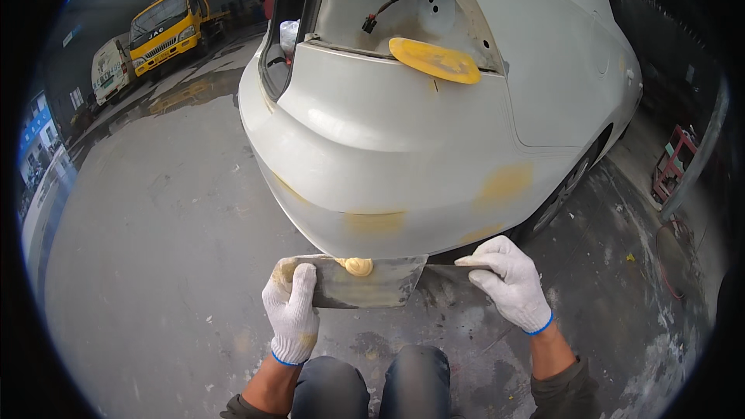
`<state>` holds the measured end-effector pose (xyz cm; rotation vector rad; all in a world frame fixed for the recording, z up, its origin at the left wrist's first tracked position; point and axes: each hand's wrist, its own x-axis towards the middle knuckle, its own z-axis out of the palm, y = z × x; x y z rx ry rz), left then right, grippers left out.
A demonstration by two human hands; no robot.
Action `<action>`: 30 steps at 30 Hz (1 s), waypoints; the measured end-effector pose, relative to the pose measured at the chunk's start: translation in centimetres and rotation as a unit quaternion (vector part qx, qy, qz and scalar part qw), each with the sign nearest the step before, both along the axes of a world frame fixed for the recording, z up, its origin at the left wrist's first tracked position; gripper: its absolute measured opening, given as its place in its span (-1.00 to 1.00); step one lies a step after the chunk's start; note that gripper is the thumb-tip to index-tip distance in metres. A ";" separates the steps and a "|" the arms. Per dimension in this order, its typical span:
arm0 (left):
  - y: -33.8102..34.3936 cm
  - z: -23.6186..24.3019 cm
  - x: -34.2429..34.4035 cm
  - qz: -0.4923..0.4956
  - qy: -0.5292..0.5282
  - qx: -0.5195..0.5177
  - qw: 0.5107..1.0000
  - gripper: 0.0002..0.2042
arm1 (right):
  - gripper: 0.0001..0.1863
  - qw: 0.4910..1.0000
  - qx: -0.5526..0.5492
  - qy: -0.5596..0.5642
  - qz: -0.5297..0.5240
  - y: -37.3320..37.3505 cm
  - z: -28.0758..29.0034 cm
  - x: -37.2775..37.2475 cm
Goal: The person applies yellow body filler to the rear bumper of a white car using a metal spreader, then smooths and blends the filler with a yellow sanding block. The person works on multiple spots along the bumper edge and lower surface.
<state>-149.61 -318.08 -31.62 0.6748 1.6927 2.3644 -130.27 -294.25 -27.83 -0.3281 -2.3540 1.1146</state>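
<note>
My gloved left hand grips a grey rectangular metal plate, with a dollop of cream-yellow paste near its upper edge. My gloved right hand pinches a thin dark spreader whose wide end meets the plate's right edge. Both are held low before the rear corner of a white car, whose bumper has several sanded yellowish patches. On the car, below the opening with a loose wire connector, lies an oval yellow pad.
A yellow flatbed truck and a white van stand at the back left. A red metal rack and a grey post are at the right, with a thin hose on the floor. My knees are below.
</note>
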 end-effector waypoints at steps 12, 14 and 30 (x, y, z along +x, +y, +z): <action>-3.8 -0.8 0.4 -0.168 -0.122 0.006 0.978 -0.75 | -0.50 0.967 0.089 0.214 -0.103 -4.2 7.4 -8.0; -4.3 -0.8 0.2 -0.143 -0.127 0.000 0.982 -0.75 | -0.36 0.911 0.267 0.203 -0.239 -2.0 10.9 -9.1; -1.7 -0.9 2.5 -0.045 -0.039 -0.110 0.992 -0.79 | -0.48 0.900 -0.024 0.403 -0.162 2.2 11.2 -10.9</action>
